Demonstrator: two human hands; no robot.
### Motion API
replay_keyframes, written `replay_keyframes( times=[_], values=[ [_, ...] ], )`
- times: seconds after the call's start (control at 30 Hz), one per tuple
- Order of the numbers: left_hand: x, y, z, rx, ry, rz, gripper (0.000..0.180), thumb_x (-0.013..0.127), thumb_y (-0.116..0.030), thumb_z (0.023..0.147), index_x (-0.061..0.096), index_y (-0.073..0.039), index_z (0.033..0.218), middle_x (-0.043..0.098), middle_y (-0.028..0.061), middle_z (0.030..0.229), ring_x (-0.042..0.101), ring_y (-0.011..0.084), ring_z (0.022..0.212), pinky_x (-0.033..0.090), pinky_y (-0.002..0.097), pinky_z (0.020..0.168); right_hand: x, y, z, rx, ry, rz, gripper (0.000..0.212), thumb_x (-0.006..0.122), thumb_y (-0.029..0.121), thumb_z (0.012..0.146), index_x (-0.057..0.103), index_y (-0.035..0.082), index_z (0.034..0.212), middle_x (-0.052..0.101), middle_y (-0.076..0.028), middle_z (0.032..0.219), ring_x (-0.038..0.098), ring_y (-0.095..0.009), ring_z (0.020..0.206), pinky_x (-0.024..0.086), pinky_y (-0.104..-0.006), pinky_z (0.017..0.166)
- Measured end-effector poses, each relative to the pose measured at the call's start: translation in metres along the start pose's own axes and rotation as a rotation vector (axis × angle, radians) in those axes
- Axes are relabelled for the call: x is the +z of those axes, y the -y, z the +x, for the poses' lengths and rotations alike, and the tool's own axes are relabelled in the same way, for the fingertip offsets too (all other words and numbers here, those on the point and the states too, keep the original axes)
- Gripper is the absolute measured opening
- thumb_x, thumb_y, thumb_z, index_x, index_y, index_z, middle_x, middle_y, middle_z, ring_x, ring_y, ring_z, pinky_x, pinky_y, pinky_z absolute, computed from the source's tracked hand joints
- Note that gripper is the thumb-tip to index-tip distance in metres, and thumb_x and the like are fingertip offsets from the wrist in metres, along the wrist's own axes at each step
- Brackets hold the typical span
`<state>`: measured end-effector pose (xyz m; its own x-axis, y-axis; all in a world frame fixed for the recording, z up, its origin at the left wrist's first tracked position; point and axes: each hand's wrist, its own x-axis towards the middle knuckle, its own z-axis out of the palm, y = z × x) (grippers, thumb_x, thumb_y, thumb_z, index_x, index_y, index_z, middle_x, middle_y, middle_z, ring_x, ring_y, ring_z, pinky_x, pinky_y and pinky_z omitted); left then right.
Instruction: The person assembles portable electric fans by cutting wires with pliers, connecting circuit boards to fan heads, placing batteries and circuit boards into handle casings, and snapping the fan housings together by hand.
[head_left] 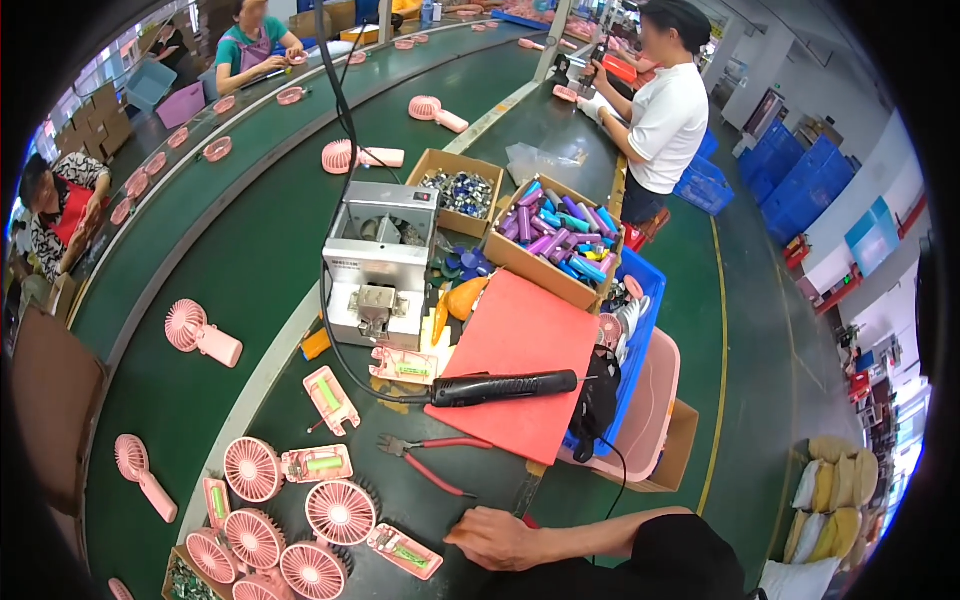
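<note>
My right hand comes in from the lower right and rests at the bench edge. Its fingers are curled inward, and whatever they hold, if anything, is hidden under them. Just left of it lies an open pink fan handle with a green cell inside. Red-handled cutting pliers lie beyond the hand. Farther off, a black electric screwdriver rests across a red sheet. Several pink fan heads with opened handles cluster at the lower left. My left hand is out of view.
A grey metal machine stands mid-bench beside a carton of coloured cylindrical cells and a carton of small metal parts. A green conveyor carries pink fans on the left. Co-workers sit across it; a person stands far right.
</note>
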<state>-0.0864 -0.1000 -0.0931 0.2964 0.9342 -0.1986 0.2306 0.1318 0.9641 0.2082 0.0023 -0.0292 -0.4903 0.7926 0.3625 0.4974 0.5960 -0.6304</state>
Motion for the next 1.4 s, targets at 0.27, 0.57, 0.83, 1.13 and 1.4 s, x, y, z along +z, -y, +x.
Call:
replay_keyframes(
  times=[0.27, 0.57, 0.83, 1.13, 1.4],
  values=[
    [-0.005, 0.017, -0.001, -0.205, 0.018, -0.135, 0.036, 0.058, -0.003, 0.084, 0.043, -0.009, 0.052, 0.043, 0.0072, 0.051, 0.038, 0.0205, 0.04, 0.029, 0.0364, 0.04, 0.0, 0.001, -0.002, 0.057, -0.012, 0.04, 0.038, 0.066, 0.005, 0.074, 0.057, 0.001, 0.111, 0.055, -0.01, 0.096, 0.054, -0.026, 0.085, 0.046, -0.0349, 0.073],
    [-0.028, 0.021, -0.076, -0.599, 0.164, -0.265, 0.036, 0.056, -0.003, 0.084, 0.042, -0.01, 0.052, 0.043, 0.0062, 0.051, 0.037, 0.0197, 0.04, 0.029, 0.0359, 0.04, -0.006, 0.004, 0.011, -0.001, -0.137, 0.074, 0.024, 0.065, 0.008, 0.077, 0.057, 0.002, 0.098, 0.052, -0.009, 0.091, 0.053, -0.027, 0.082, 0.045, -0.0373, 0.071],
    [-0.045, 0.051, -0.089, -0.756, 0.148, -0.349, 0.037, 0.055, -0.004, 0.084, 0.041, -0.01, 0.051, 0.044, 0.0054, 0.051, 0.037, 0.019, 0.04, 0.029, 0.0355, 0.04, -0.003, 0.007, 0.006, 0.013, -0.164, 0.009, 0.015, 0.067, 0.007, 0.078, 0.058, 0.002, 0.089, 0.054, -0.009, 0.085, 0.055, -0.025, 0.078, 0.047, -0.0349, 0.067],
    [-0.078, 0.12, -0.149, -0.917, 0.199, -0.577, 0.036, 0.051, -0.004, 0.084, 0.039, -0.013, 0.051, 0.046, 0.0031, 0.052, 0.037, 0.0172, 0.041, 0.029, 0.0333, 0.04, -0.121, -0.068, -0.098, 0.966, -0.628, -0.176, 0.036, 0.056, 0.008, 0.09, 0.053, -0.002, 0.124, 0.057, -0.011, 0.064, 0.056, -0.016, 0.056, 0.046, -0.0333, 0.053],
    [-0.029, 0.053, -0.129, -0.229, -0.037, 0.434, 0.026, 0.057, -0.012, 0.083, 0.047, -0.013, 0.059, 0.048, 0.0031, 0.055, 0.047, 0.0189, 0.05, 0.036, 0.0326, 0.047, -0.108, -0.199, -0.156, 1.247, -0.365, -0.242, 0.055, 0.053, 0.014, 0.08, 0.047, -0.001, 0.133, 0.061, -0.034, 0.108, 0.061, -0.047, 0.101, 0.047, -0.0496, 0.093]
  ],
)
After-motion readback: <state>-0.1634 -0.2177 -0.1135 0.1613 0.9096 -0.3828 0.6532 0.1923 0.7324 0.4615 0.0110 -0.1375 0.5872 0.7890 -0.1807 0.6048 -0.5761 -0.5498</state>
